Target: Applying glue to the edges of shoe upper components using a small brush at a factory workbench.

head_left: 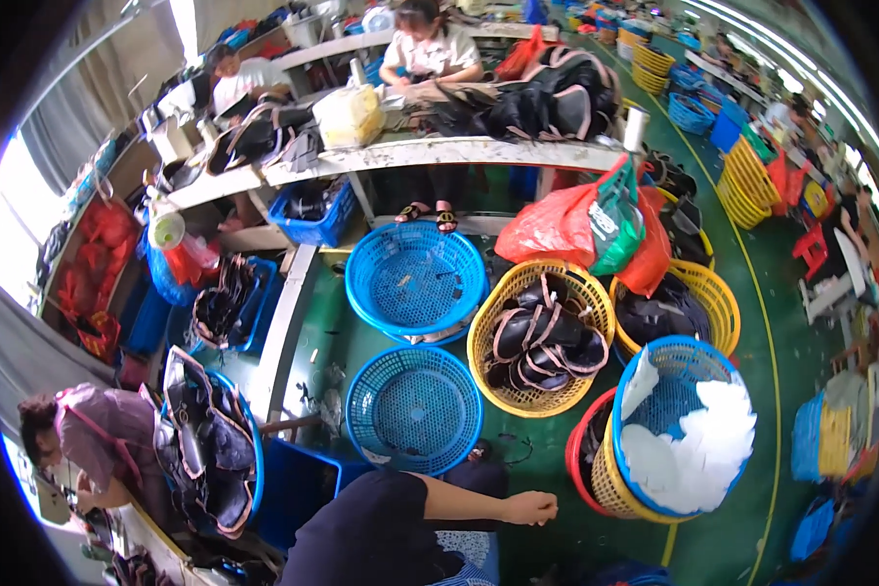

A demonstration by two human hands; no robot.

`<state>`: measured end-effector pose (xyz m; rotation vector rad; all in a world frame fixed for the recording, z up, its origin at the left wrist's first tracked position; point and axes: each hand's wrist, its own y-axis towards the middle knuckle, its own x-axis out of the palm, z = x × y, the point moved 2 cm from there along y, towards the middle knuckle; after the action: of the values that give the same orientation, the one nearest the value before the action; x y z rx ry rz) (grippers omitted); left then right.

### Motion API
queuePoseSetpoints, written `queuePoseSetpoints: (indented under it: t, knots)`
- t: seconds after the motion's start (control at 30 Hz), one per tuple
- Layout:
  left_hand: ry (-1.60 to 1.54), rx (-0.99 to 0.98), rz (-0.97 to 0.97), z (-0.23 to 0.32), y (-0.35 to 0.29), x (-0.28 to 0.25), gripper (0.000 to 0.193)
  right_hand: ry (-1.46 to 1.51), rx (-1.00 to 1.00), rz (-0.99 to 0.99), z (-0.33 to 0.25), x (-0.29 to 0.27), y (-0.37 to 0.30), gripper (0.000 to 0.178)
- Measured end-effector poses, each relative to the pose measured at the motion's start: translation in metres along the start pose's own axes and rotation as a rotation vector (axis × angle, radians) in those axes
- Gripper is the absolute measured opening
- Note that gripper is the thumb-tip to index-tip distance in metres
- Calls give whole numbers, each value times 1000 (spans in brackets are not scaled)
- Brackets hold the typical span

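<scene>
My left hand (530, 508) is held out across the front of my body at the lower middle, its fingers curled closed with nothing visible in them. The dark-sleeved arm comes in from the lower left. To the right of the hand, apart from it, a tilted blue basket (679, 354) holding white sheet-like pieces (703, 444) sits in a yellow basket (610, 479). An empty blue basket (415, 410) stands on the floor ahead of the hand. My right hand is out of view.
Another blue basket (417, 278) and a yellow basket (481, 366) of black shoe uppers (542, 337) stand ahead. Red bags (552, 230) rest on a further yellow basket (718, 293). Two people sit behind a long white bench (410, 154); another person (103, 430) works at the left.
</scene>
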<state>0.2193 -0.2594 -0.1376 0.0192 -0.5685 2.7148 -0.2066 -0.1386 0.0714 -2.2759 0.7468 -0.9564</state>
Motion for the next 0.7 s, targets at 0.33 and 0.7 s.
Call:
queuePoseSetpoints:
  t: [0.33,0.7]
  knots:
    - [-98,-240,625,44,-83,-204,34,-452,42,-146,-17,296,47,24]
    - [-405,-397,1144,15,-178,-230,40,-438,311,-537,-2,427,165,23]
